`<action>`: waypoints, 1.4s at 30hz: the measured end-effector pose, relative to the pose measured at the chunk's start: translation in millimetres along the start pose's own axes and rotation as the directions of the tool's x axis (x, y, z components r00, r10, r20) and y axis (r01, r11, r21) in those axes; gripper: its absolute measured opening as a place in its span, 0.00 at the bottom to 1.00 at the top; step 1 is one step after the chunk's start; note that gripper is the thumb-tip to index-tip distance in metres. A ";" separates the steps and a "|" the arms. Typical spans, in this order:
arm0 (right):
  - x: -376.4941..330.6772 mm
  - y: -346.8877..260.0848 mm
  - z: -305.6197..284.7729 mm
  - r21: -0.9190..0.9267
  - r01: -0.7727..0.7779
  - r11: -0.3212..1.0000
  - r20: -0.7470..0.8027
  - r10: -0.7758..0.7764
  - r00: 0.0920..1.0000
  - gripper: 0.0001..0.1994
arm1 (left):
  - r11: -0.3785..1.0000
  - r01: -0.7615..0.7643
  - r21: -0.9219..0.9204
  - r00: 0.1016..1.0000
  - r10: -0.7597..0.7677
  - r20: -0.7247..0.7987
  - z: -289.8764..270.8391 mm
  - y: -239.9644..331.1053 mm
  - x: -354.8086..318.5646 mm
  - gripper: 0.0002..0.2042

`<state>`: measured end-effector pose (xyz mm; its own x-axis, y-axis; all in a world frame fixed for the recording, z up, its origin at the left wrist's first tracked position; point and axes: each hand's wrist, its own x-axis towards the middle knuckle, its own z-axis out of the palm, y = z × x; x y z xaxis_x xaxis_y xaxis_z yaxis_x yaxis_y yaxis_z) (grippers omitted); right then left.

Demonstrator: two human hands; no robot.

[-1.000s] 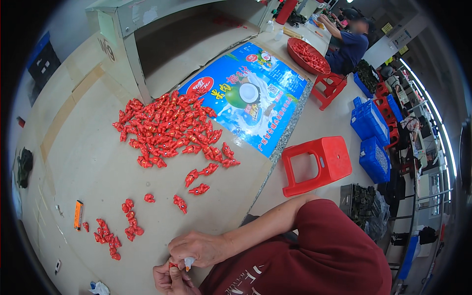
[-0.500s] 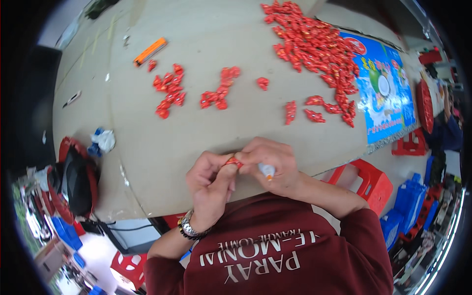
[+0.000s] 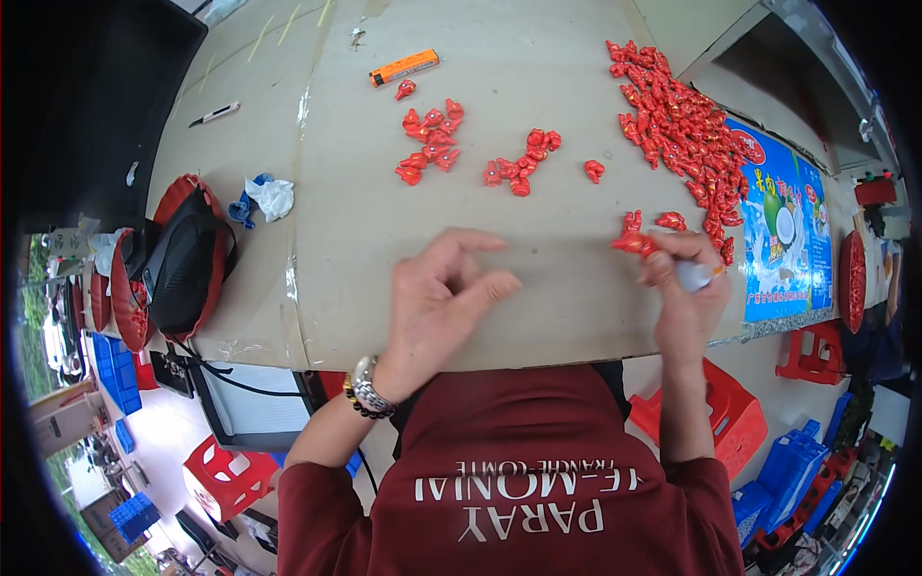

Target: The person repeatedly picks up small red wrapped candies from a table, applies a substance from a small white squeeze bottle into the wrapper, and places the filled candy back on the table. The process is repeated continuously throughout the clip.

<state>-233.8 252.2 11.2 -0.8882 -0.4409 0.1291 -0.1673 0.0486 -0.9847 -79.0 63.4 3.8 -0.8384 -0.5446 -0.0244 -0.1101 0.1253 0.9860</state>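
My left hand (image 3: 447, 293) hovers over the near part of the table with thumb and fingers apart and nothing between them. To its right, my right hand (image 3: 687, 288) pinches a small glossy red figure (image 3: 632, 244) at the fingertips, right beside another red figure (image 3: 633, 221) on the table. Tucked in the same hand is a small white bottle (image 3: 693, 276) with an orange tip. Just beyond that hand lies one more red piece (image 3: 670, 221), close to a large heap of red figures (image 3: 677, 120).
Farther left are two loose clusters of red figures (image 3: 432, 139) (image 3: 523, 168), an orange box-like stick (image 3: 403, 67), a craft knife (image 3: 214, 114) and crumpled white plastic (image 3: 273, 196). A black bag (image 3: 182, 264) sits at the left; a blue printed sheet (image 3: 783, 240) covers the right side.
My hands, together on a red figure before, have parted. The right one carried the figure rightward to the pieces there; the left let go and opened. The whole view shifted.
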 end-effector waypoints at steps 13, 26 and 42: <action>35.4 16.6 -46.9 -0.587 0.004 0.810 -0.110 -0.084 0.990 0.07 | 0.707 -0.128 0.696 0.948 0.293 -0.122 -54.5 -8.5 64.5 0.18; 15.8 -15.2 -32.8 -0.305 -0.004 0.952 -0.078 -0.020 0.997 0.13 | 0.713 -0.100 0.694 0.967 0.233 -0.100 -67.5 -9.4 80.4 0.09; -5.6 -24.1 8.9 -0.223 0.294 0.929 0.430 -0.176 0.885 0.17 | 0.559 0.316 -0.766 0.940 -0.074 0.334 4.9 2.4 -11.7 0.12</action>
<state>-221.0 245.6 33.2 -0.5729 -0.7844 0.2378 -0.5119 0.1159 -0.8512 -72.1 74.2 5.6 -0.9580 -0.2440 -0.1506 0.0826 -0.7378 0.6699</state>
